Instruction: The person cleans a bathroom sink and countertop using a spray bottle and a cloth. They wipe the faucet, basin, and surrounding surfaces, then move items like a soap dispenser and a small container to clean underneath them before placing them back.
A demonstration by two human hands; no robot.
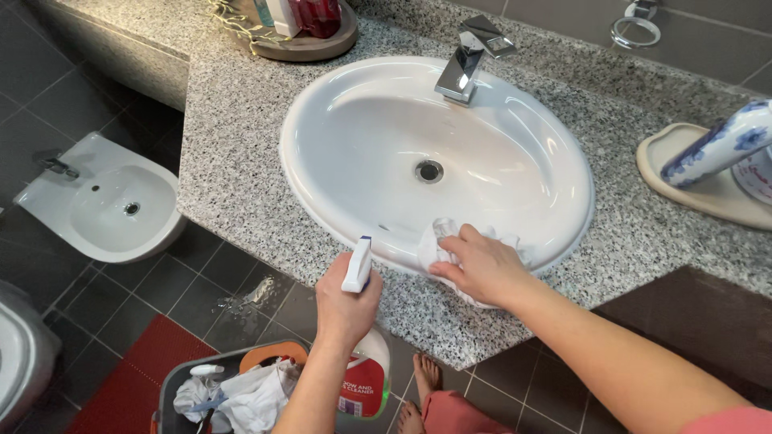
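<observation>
Here the right hand [481, 265] presses a crumpled white cloth [441, 241] against the near rim of the white oval sink [338, 120], fingers curled over the wad, so that most of the cloth lies hidden under the palm. The left hand [346, 301] is closed around the neck of a spray bottle [363, 354], held just in front of the counter edge with its white and blue nozzle pointing up toward the basin. The bottle is clear with a red label and greenish liquid low down; its base is cut off by the frame edge.

The sink has a dark drain in the middle and a chrome square tap [466, 60] at the back. It sits in a speckled grey granite counter [233, 161]. A wooden tray [310, 44] of toiletries stands at the far left, only partly in view, and a beige dish [667, 169] at the right holds a blue-flowered white container, also cut off.

Below, dark grey floor tiles [185, 289] carry a wet patch, a red mat, and a grey caddy [233, 386] stuffed with cloths. A white bidet [104, 201] stands to the left. Bare toes show beneath the counter.
</observation>
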